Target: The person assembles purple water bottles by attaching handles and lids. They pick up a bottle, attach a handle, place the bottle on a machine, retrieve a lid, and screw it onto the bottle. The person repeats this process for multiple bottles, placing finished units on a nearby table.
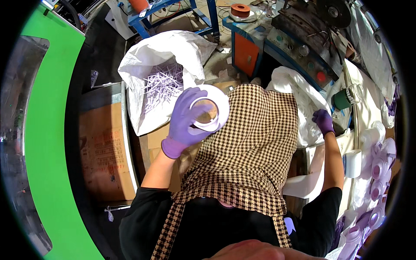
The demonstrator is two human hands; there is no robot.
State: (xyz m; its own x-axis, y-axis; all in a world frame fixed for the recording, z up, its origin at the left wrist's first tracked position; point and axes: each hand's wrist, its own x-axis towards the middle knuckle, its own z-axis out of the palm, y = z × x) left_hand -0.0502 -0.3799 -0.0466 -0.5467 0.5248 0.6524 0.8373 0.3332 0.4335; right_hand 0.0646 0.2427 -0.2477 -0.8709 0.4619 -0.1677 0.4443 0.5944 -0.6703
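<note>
My left hand (183, 121), in a purple glove, is closed around a pale ring-shaped plastic part (223, 106), which it holds up in front of my apron. Through the ring's round opening show brown cardboard and some of my fingers. Beyond it gapes a white woven sack (132, 71) with many thin lilac plastic sticks (162, 84) inside. Out to the right, my gloved right hand (323, 122) is curled at the edge of a white plastic bag (299, 91). Whatever its fingers hold, if anything, is hidden.
A green machine panel (47, 130) curves along the left, beside a cardboard box (106, 151). A control panel with buttons (299, 52) stands at the far right, near a dark green spool (342, 99). Several lilac plastic parts (379, 168) and a white roll (353, 164) lie at right.
</note>
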